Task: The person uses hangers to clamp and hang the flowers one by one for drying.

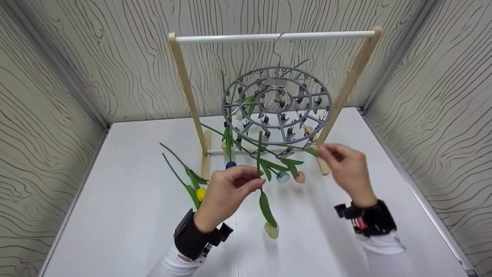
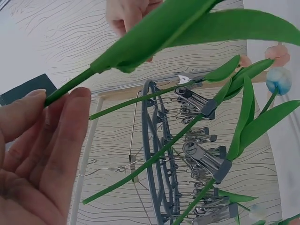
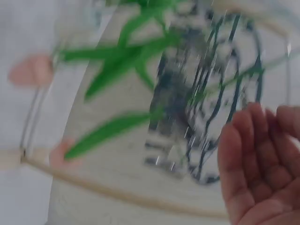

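We see the left hand [image 1: 226, 192] pinching the stem of a pale yellow-green tulip [image 1: 266, 209] just in front of the round clip hanger [image 1: 280, 103], bloom pointing down. The right hand [image 1: 348, 175] is near the hanger's front right edge, its fingers loosely bent and grasping nothing that we can make out; we cannot tell whether a fingertip brushes the leaf [image 1: 312, 151] beside it. Below the hanger's front edge we find a blue-and-white tulip [image 1: 283, 177] and a pink tulip [image 1: 300, 177]; a dark blue tulip [image 1: 230, 165] is below its left side. On the counter [image 1: 127, 184], left of the hanger, we see a yellow tulip [image 1: 201, 194] and two stems. Above the hanger, its hook hangs over a white rod [image 1: 230, 38] on a wooden frame [image 1: 184, 82].
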Tool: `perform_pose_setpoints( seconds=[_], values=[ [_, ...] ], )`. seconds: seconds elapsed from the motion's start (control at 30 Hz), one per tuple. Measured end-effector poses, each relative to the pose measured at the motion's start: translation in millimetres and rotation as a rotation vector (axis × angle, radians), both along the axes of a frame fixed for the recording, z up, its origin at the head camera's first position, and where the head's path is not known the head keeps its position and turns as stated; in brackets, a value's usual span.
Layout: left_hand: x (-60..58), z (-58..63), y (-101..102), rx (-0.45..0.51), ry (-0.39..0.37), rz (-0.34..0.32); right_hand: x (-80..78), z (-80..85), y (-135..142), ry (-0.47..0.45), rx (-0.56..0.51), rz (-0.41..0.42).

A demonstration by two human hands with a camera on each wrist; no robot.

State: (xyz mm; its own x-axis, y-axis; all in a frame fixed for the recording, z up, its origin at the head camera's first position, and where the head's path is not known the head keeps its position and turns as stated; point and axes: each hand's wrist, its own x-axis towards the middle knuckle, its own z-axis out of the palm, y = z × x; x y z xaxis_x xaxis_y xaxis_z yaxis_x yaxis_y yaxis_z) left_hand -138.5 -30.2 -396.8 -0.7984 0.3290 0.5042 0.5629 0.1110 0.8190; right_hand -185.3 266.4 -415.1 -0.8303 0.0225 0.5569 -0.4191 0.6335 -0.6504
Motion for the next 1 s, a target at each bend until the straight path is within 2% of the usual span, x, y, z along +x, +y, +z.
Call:
perform_pose_setpoints(
  seconds=[0.07,0.17,0.3,0.5,0.63,0.83,1.0],
  values=[
    [0.2,1.1,0.4,-0.003,0.007,-0.001,-19.7,7.8,17.9,-0.052,0.010,-0.101],
    [-0.3,2.0,1.0,-0.006,0.010,0.000,-46.3,14.9,37.3,-0.125,0.051,-0.144],
    [-2.0,1.8,1.9,-0.009,0.005,-0.006,-73.5,18.9,50.8,-0.257,0.050,-0.075],
    [-6.3,2.0,3.9,-0.008,0.016,0.006,-102.1,18.9,56.8,-0.382,-0.031,0.124],
    [-8.5,1.9,4.0,0.005,0.015,0.018,-110.5,16.4,55.8,-0.438,-0.062,0.205],
    [-10.9,0.5,2.9,0.014,0.009,0.046,-108.1,16.6,52.6,-0.468,-0.043,0.203],
    [-12.9,0.2,4.3,0.046,0.008,0.043,-100.8,17.9,52.7,-0.439,-0.044,0.202]
  ],
)
